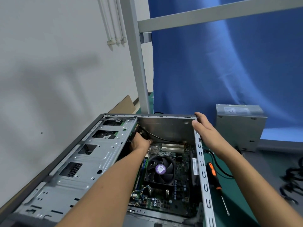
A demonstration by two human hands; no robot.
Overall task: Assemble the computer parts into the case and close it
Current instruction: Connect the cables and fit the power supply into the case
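An open grey computer case (91, 154) lies on its side in front of me, its drive cage on the left. The green motherboard (180, 190) with a black CPU fan (161, 169) sits inside. My left hand (139, 142) reaches deep into the case beside the drive cage, near black cables; its fingers are hidden. My right hand (205, 128) grips the far right corner of the case, thumb inside, fingers over the rim. A grey power supply (239, 126) stands on the table outside the case to the right.
A screwdriver (215, 181) with a black and orange handle lies on the green mat right of the case. Black cables (290, 182) lie coiled at the far right. A grey frame post (139, 63) and a blue curtain (229, 63) stand behind. A white wall is on the left.
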